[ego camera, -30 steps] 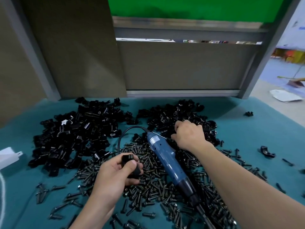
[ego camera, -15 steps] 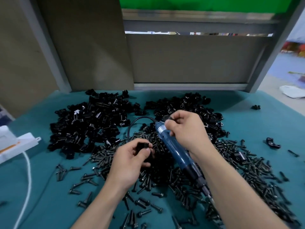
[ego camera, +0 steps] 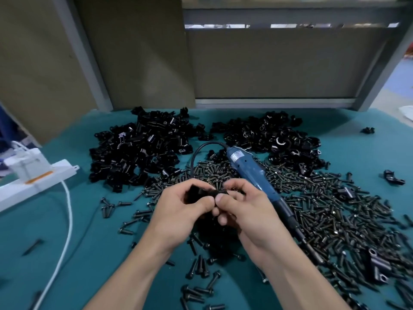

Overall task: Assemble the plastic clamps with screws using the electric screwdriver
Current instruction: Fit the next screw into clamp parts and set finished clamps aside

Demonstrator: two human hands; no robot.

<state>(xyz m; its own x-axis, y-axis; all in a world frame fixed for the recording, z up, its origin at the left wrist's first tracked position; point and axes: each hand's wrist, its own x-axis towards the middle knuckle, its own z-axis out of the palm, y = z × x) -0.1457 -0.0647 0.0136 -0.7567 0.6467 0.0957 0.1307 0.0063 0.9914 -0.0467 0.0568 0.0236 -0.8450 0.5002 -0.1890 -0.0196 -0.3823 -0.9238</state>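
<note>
Likely factory assembly bench: heaped clamps, screws, grey partitions.

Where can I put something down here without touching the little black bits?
The best bare patch is teal mat at the near left, between the white cable and the left forearm. A smaller one lies far right, beyond the clamp piles. Screws, the screwdriver and the left hand and right hand gripping a clamp crowd the middle and right.

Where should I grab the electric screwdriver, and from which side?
Grip the electric screwdriver round its blue barrel, probably from above with the right hand: it lies flat on the screws, cord end away, bit end toward you, barrel bare beside that hand.
</note>
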